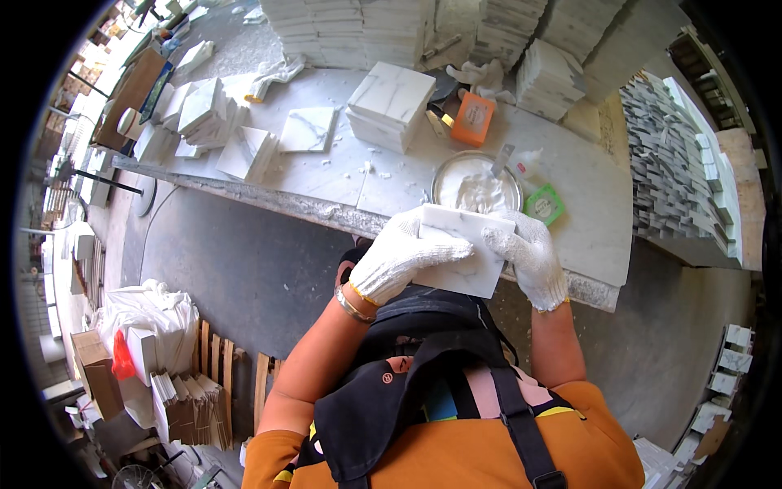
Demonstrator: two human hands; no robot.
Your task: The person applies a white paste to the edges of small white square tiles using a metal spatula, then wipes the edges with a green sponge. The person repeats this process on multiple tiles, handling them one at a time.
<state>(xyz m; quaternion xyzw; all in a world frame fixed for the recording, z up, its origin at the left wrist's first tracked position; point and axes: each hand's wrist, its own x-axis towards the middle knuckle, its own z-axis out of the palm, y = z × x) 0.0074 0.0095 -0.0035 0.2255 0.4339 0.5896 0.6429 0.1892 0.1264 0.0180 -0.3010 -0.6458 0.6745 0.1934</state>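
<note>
A square white marble tile (pixel 471 275) with faint grey veins is held between my hands, over the near edge of the workbench. My left hand (pixel 401 257), in a white knit glove, grips its left side with the thumb lying across the face. On the right side, my gloved right hand (pixel 531 254) clasps the tile with its thumb on the face. The fingers behind the tile are hidden. Just beyond it stands a round metal bowl (pixel 434 181) of white paste, with a scraper (pixel 502 160) leaning in it. A green box (pixel 543 204) lies right of the bowl.
On the marble-topped bench (pixel 342 183) are a tile stack (pixel 389 106), a single tile (pixel 308 130), leaning tiles (pixel 244 153) and an orange box (pixel 472 120). Taller tile stacks (pixel 342 33) line the back. Wrapped goods and cardboard (pixel 195 407) stand on the floor at left.
</note>
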